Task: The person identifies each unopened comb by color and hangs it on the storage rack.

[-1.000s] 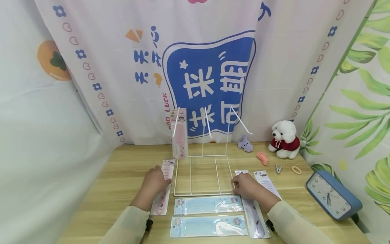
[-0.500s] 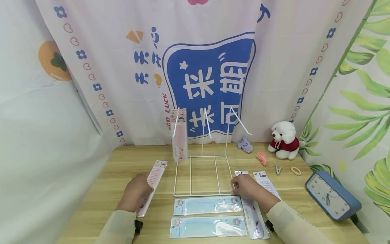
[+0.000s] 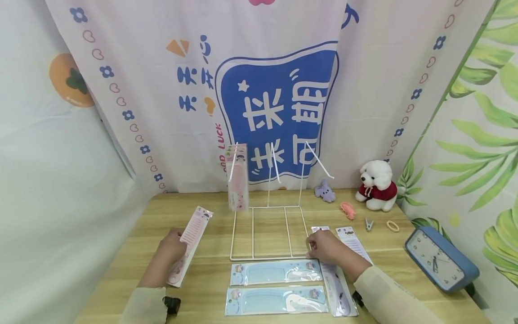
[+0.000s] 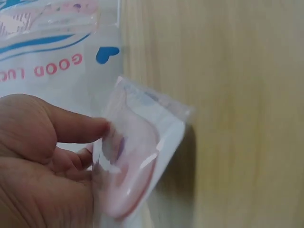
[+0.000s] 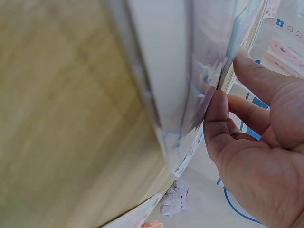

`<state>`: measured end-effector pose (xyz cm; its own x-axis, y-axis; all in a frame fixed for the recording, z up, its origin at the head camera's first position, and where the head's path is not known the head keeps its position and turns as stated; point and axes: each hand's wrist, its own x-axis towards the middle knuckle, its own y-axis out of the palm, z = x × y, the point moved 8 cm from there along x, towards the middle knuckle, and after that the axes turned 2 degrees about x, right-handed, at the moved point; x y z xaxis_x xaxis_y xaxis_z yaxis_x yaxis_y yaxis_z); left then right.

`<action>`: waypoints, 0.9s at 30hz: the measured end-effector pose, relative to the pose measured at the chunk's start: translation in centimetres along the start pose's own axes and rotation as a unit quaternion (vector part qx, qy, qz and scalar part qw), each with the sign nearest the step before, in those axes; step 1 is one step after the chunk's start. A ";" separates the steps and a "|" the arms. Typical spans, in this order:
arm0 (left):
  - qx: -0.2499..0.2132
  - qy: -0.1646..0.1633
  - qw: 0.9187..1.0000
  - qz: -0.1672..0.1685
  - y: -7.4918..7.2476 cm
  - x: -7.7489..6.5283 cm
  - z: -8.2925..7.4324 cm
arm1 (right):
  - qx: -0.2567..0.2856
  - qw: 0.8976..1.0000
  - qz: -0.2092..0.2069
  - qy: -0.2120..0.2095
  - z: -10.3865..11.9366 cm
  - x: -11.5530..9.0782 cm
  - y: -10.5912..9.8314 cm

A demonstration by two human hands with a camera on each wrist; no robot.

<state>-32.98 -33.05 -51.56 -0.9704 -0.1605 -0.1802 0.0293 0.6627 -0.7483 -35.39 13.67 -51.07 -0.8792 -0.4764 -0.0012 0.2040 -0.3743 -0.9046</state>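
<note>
My left hand (image 3: 171, 247) holds a pink comb in a clear package (image 3: 195, 230), raised and slanted left of the white wire display rack (image 3: 267, 258). Up close in the left wrist view, the thumb lies on the package near the pink comb's handle (image 4: 137, 156). With thumb and index finger my right hand (image 3: 325, 246) pinches the rack's front right base corner; in the right wrist view, packaged combs partly hide that wire. More packaged pink combs (image 3: 238, 184) hang on the rack's left hook, while the middle and right hooks are bare.
Two packaged blue combs (image 3: 275, 273) lie before the rack. Packaged purple combs (image 3: 341, 294) lie under and beside the right forearm. At right are a purple toy (image 3: 325, 192), a coral hair clip (image 3: 348, 210), a small clip, a ring, a plush dog (image 3: 378, 186) and a blue clock (image 3: 443, 258).
My left hand has picked the packaged pink comb up from beside the rack and carried it left, tilting it. The right hand stays at the rack's corner.
</note>
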 end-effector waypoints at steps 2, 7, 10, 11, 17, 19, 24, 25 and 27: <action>-0.016 0.001 1.000 -0.006 -0.8 -0.1 0.2 | 0.001 1.000 -0.001 -0.003 0.1 0.0 -0.1; -0.108 0.033 0.993 -0.027 -2.8 -0.1 -0.2 | 0.000 1.000 0.001 0.001 0.1 0.0 -0.1; -0.231 0.086 0.969 -0.027 -3.6 -0.5 -1.1 | -0.002 1.000 0.002 0.007 0.0 0.2 -0.1; -0.279 0.110 0.954 -0.019 -3.7 -0.8 -1.5 | -0.002 1.000 0.002 0.007 0.0 0.2 -0.1; -0.441 0.272 0.850 0.092 -3.7 -2.8 -4.8 | 0.001 1.000 0.004 0.008 0.1 0.2 -0.1; -0.447 0.324 0.823 0.134 -3.5 -3.6 -6.1 | 0.002 1.000 0.005 0.009 0.1 0.2 -0.1; -0.418 0.403 0.790 0.197 -2.9 -5.5 -9.1 | -0.001 1.000 0.001 0.005 0.2 0.0 -0.1; -0.409 0.409 0.790 0.202 -2.8 -5.8 -9.5 | -0.003 1.000 0.000 0.004 0.2 0.0 -0.1; -0.391 0.414 0.797 0.203 -2.7 -6.2 -10.2 | -0.003 1.000 0.000 0.004 0.2 0.0 -0.1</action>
<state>-29.52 -26.38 -41.94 -0.7543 0.5060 0.4183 0.5365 0.8423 -0.0516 -35.32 13.58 -50.88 -0.8826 -0.4701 -0.0043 0.2009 -0.3689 -0.9075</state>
